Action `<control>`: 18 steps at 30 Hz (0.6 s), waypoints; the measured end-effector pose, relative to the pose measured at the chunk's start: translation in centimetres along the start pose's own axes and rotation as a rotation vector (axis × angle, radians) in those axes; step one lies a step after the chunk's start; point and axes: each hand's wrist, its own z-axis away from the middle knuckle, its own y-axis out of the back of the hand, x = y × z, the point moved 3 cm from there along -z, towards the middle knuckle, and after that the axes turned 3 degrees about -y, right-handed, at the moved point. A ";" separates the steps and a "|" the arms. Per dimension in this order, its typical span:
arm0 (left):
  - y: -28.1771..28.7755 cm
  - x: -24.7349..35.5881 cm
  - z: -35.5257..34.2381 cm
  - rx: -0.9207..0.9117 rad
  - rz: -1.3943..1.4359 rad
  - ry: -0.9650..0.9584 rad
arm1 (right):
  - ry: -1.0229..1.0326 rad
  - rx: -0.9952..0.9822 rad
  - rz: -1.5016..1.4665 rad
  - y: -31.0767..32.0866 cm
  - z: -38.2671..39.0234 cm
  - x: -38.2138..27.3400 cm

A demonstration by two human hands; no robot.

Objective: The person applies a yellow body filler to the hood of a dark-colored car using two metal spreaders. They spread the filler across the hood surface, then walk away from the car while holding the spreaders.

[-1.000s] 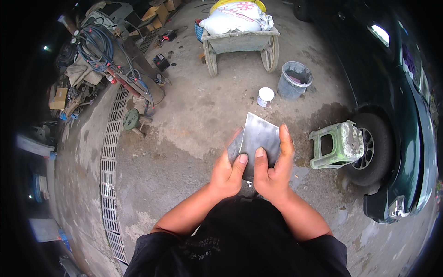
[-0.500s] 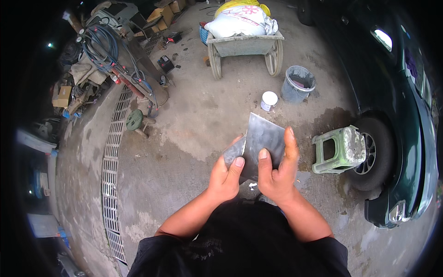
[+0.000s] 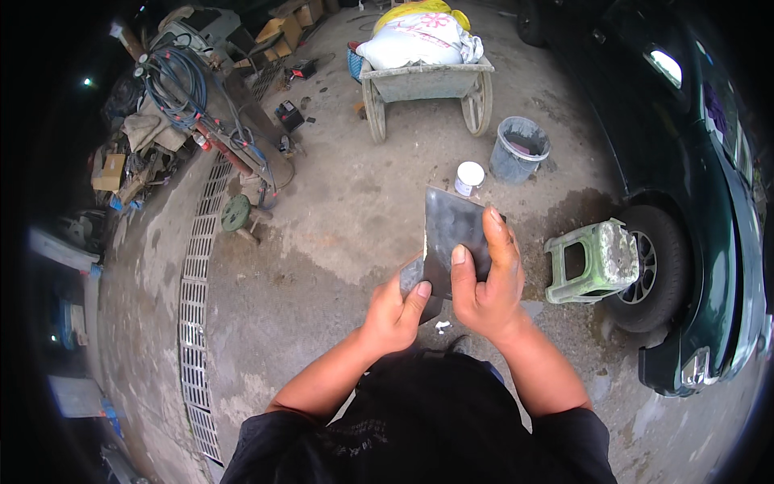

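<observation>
My right hand (image 3: 487, 284) grips a larger dark grey, flat sheet (image 3: 453, 222) with smudges on its face. The thumb presses on the front, and the other fingers are behind or along the right edge. A ragged whitish line runs down the sheet's left edge. My left hand (image 3: 393, 313) pinches a smaller grey flat piece (image 3: 410, 277) between thumb and fingers, against the lower left of the larger sheet. Whether the two pieces are joined, and what they are made of, I cannot tell. Both are held up in front of my body above the concrete floor.
Ahead are a white tub (image 3: 469, 177), a grey bucket (image 3: 520, 150) and a two-wheeled cart (image 3: 427, 84) carrying sacks. To the right, a pale green stool (image 3: 592, 262) stands by a dark green car (image 3: 730, 274). A floor grate (image 3: 193, 315) and a small round stool (image 3: 235, 212) lie left.
The larger sheet has tilted more upright and shifted slightly left in my right hand. The smaller piece now sits lower against it, showing less of its face.
</observation>
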 end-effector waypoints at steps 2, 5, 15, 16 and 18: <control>0.0 -0.1 -0.1 0.035 0.133 0.030 | -0.037 -0.009 -0.041 -0.1 -0.5 -0.3; 0.2 2.0 -1.3 0.216 0.375 -0.095 | -0.227 0.041 -0.020 -0.6 0.4 -1.0; 0.4 1.0 -0.6 0.102 -0.009 -0.035 | -0.102 0.086 -0.014 -0.7 -1.2 -0.4; 0.4 0.9 -0.5 0.085 -0.021 -0.033 | -0.075 0.072 -0.026 -0.7 -1.5 -0.2; 0.7 1.3 -1.4 0.128 0.136 -0.113 | -0.045 0.053 -0.035 -0.7 -1.8 -0.4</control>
